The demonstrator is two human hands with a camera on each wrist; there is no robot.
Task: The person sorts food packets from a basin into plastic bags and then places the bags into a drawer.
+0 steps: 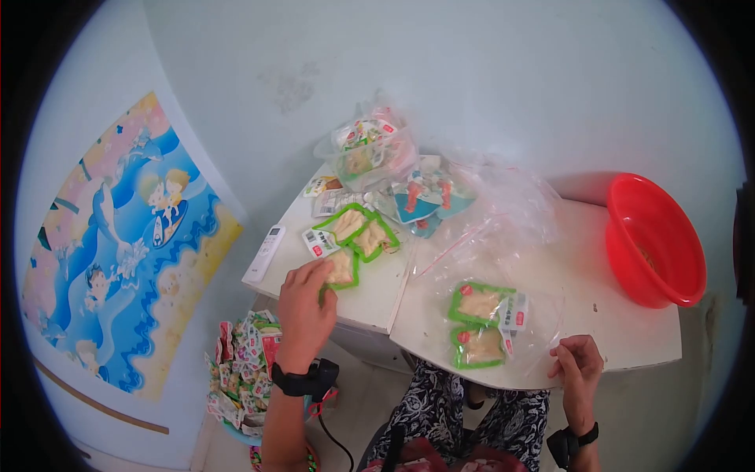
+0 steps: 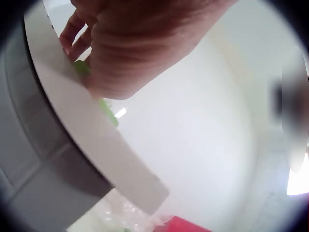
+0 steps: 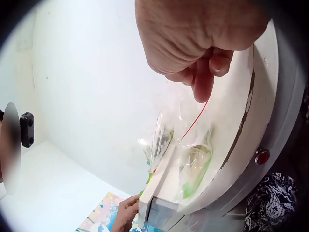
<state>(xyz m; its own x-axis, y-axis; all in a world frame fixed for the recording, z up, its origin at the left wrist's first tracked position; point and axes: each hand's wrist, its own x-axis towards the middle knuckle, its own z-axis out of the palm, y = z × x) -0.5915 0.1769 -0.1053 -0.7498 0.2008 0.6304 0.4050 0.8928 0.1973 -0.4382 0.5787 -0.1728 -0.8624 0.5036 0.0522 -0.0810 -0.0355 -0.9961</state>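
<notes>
At the table's left front edge my left hand (image 1: 308, 303) grips a green-edged packet of pale food (image 1: 342, 269); two similar packets (image 1: 370, 238) lie just behind it. The left wrist view shows that hand (image 2: 140, 48) over green edging (image 2: 110, 114), its fingertips partly hidden. My right hand (image 1: 580, 363) pinches the rim of a clear zip bag (image 1: 543, 318), in which two green-edged packets (image 1: 480, 346) lie flat. From the right wrist, the hand (image 3: 203, 38) has thumb and finger together at the end of the bag's red zip line (image 3: 194, 123).
A red basin (image 1: 684, 267) stands at the table's right. At the back are a clear tub of packets (image 1: 373, 161), a blue packet (image 1: 417, 206) and loose clear bags (image 1: 511, 200). A white remote (image 1: 265, 253) lies at left; a basket of small packets (image 1: 244, 370) is below.
</notes>
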